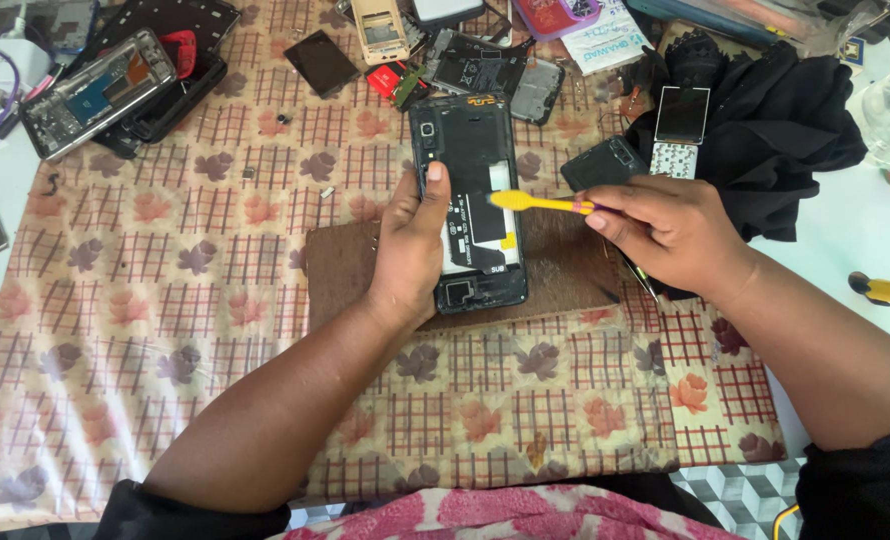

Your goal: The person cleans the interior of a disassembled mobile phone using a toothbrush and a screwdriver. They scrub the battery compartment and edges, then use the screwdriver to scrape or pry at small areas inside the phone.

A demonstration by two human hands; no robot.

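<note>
Head view shows the left hand (410, 245) clamping an opened, backless phone (468, 200) on a brown pad (565, 270) mid-table, while the right hand's (670, 235) grip pinches a yellow brush (540, 203) over its exposed, uncovered insides.

Packages, labels and screens on the work surface:

- A flat white paper sachet with blue and green print (605, 35) lies at the far edge, right of centre, partly tucked under a pink plastic case (555, 14).
- A small dark rectangular display panel (321, 62), unlit, lies flat on the patterned cloth, left of the far centre.
- A small upright rectangular display with a pale, reflective face in a black frame (683, 113) rests on black fabric (775, 120) to the right.
- A white label with a yellow corner patch (493, 238) sits inside the opened black phone body (470, 200) at centre.
</note>
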